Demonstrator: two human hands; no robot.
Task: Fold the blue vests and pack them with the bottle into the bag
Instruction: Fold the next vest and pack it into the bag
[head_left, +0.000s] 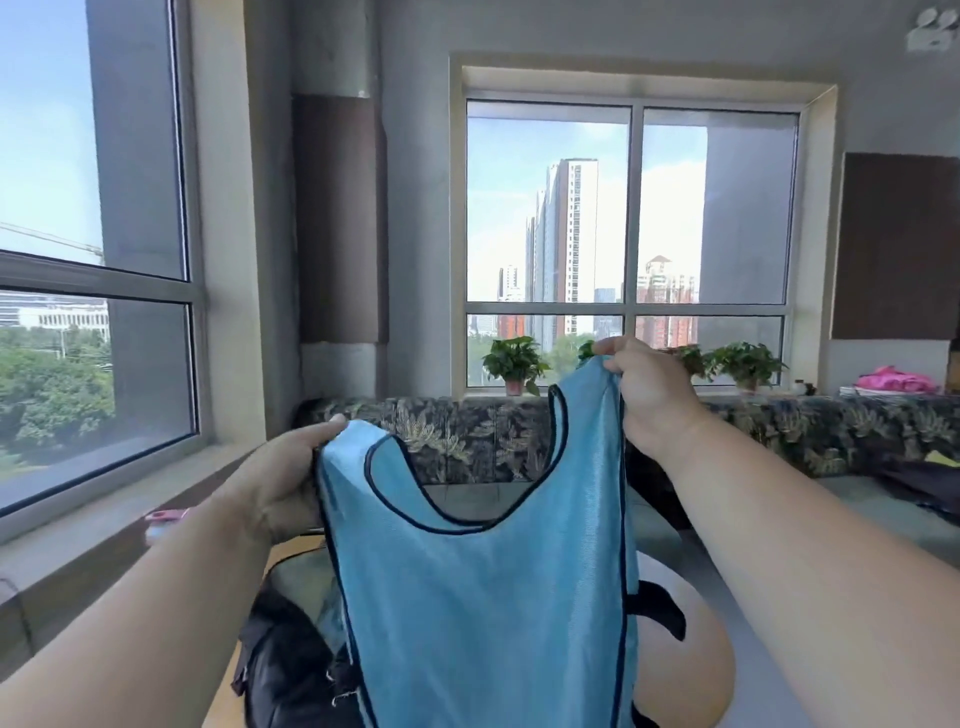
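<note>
A light blue vest (488, 597) with dark piping hangs in the air in front of me, spread out by its two shoulder straps. My left hand (283, 478) grips the left strap, lower down. My right hand (649, 389) pinches the right strap higher up. Below the vest, at the lower left, lies a dark bag (283, 654), partly hidden by the cloth. A pink-capped object (165, 522), possibly the bottle, peeks out behind my left forearm near the window sill.
A sofa with a leaf pattern (467, 431) runs along the back wall under a window. Potted plants (514, 364) stand on the sill. Pink cloth (896, 382) lies at the far right. A large window (93, 312) is on the left.
</note>
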